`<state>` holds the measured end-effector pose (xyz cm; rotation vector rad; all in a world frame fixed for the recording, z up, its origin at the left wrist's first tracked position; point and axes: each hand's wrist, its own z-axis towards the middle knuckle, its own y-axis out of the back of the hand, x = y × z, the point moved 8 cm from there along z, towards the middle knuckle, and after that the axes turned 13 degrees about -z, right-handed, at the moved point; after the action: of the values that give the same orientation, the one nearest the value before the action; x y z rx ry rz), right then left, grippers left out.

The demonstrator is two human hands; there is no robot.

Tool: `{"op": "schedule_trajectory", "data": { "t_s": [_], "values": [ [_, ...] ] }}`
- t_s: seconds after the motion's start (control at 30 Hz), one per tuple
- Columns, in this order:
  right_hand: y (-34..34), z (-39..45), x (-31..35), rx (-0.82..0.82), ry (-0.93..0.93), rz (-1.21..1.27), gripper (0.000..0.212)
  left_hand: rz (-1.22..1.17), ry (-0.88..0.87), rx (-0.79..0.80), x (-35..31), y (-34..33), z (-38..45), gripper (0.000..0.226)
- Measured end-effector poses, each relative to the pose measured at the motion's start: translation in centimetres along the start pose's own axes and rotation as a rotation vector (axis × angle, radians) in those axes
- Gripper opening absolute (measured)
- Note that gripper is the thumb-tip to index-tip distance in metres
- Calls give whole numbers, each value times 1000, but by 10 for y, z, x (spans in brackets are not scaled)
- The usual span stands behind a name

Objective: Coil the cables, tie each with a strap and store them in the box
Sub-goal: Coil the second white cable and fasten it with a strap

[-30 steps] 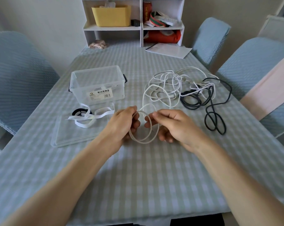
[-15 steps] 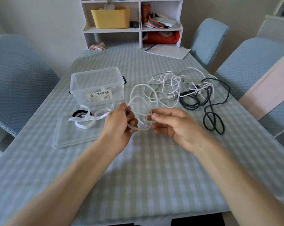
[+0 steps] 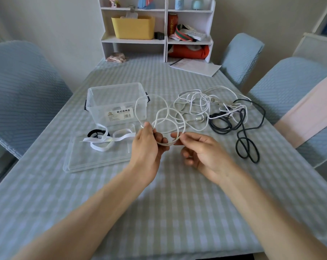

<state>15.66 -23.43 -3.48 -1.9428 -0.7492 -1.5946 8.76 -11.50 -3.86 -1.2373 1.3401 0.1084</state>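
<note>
Since a moment ago one more loop of the thin white cable (image 3: 165,117) has risen above the hands. The left hand (image 3: 146,145) grips the gathered loops; the right hand (image 3: 202,150) pinches the coil's lower edge, above the checked tablecloth (image 3: 177,203), near the clear plastic box (image 3: 116,103).

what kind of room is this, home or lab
Most likely a home dining area: a table under a checked cloth, fabric-covered chairs around it, and a small shelf unit of household clutter at the far end.
</note>
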Motion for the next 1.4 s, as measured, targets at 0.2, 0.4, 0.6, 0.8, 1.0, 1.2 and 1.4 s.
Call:
{"op": "schedule_trajectory", "data": {
  "t_s": [0.2,0.4,0.6,0.8,1.0,1.2,1.4],
  "values": [
    [0,-1,7,58,20,249,8,63,157,82,8,-4,-3,37],
    [38,0,20,-149,151,109,17,682,122,138,-11,0,-2,49],
    [49,2,19,-205,150,-146,20,954,-734,298,-67,-30,-8,22],
    [47,-2,25,-210,241,-365,22,1599,-1027,769,-29,-80,-13,67],
    [58,-3,32,-296,290,-277,24,1552,-1013,763,-27,-91,-7,26],
    [57,-1,38,-278,315,-71,23,918,-415,615,-28,-81,-7,25],
    [52,-2,33,-211,289,30,21,423,-56,453,-15,-64,2,31]
  ]
}}
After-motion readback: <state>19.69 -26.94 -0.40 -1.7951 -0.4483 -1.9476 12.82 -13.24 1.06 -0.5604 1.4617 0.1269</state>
